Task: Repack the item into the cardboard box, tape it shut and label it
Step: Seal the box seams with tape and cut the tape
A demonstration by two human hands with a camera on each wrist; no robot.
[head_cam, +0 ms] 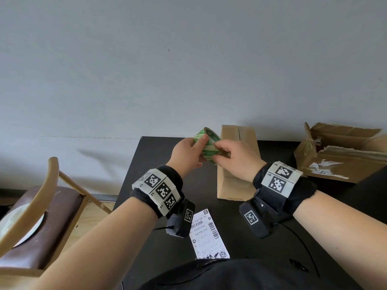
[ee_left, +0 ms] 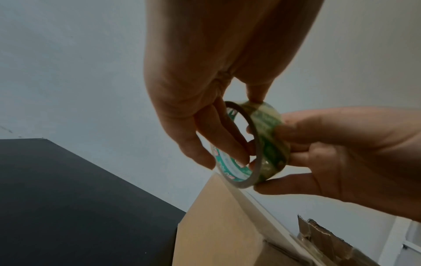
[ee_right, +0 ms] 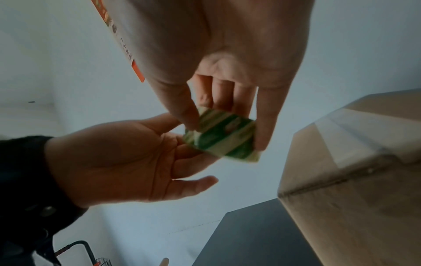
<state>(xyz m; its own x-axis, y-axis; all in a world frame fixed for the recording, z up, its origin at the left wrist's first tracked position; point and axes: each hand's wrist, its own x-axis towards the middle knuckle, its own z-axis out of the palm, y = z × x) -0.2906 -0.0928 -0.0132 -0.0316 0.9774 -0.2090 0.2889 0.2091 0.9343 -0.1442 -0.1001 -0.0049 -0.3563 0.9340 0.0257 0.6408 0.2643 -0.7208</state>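
Both hands hold a green-printed roll of clear tape [head_cam: 208, 146] in the air above the far end of the shut cardboard box [head_cam: 236, 164]. My left hand [head_cam: 199, 148] has its fingers through the core and its thumb on the outer face of the tape roll [ee_left: 270, 144]. My right hand [head_cam: 221, 152] pinches the outer winding of the tape roll [ee_right: 224, 138] between thumb and fingers. The box stands on the black table [head_cam: 159, 185], with its top flaps folded together. A white shipping label [head_cam: 209, 233] lies flat on the table near me.
A torn, open cardboard box [head_cam: 339, 151] sits at the table's far right corner. A wooden chair [head_cam: 41, 206] with a brown seat stands left of the table. A grey wall runs behind the table's far edge.
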